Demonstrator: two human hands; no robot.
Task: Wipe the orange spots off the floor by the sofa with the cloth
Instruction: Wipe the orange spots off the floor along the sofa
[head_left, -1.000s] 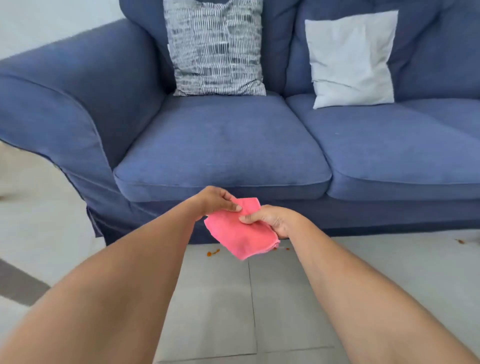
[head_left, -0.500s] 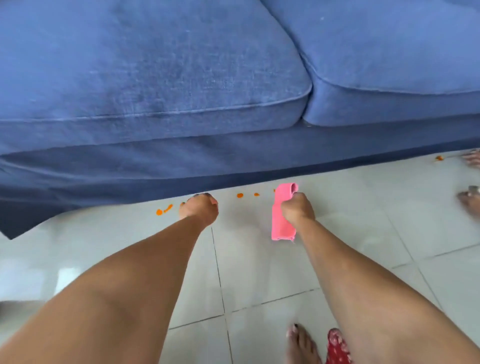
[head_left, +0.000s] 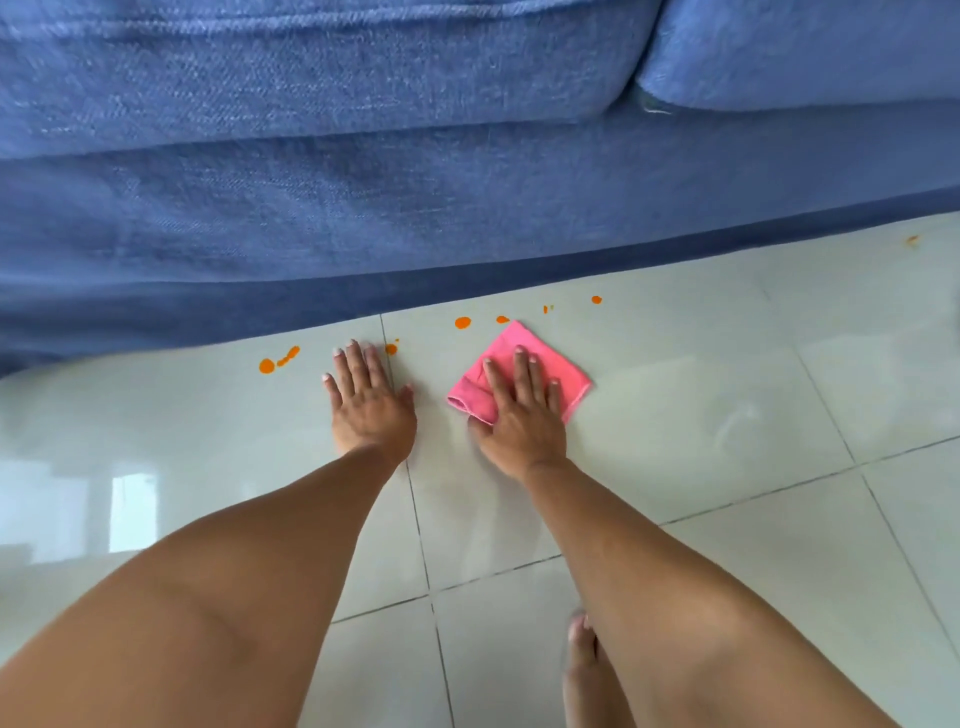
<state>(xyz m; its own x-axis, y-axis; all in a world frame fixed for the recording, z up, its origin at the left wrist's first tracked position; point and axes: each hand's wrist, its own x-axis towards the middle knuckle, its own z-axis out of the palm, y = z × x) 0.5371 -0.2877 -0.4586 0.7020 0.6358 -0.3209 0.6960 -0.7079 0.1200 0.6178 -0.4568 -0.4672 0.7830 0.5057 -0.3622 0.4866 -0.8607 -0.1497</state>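
A folded pink cloth (head_left: 563, 371) lies flat on the pale tiled floor (head_left: 727, 415), just in front of the blue sofa (head_left: 363, 182). My right hand (head_left: 522, 410) presses on it with the palm down and fingers spread. My left hand (head_left: 369, 400) rests flat on the bare tile to its left, holding nothing. Orange spots run in a line along the sofa's bottom edge: a cluster (head_left: 278, 361) left of my left hand, one spot (head_left: 462, 322) between the hands, one (head_left: 502, 319) at the cloth's far corner, and one (head_left: 596, 300) further right.
The sofa's skirt hangs down to the floor right behind the spots. One more orange mark (head_left: 912, 239) lies far right by the sofa edge. My bare foot (head_left: 582, 654) is on the tiles below my right forearm.
I have gone down close to the floor. The cloth went from hanging in my closed right hand to lying flat under its palm. My left hand opened flat on the tile.
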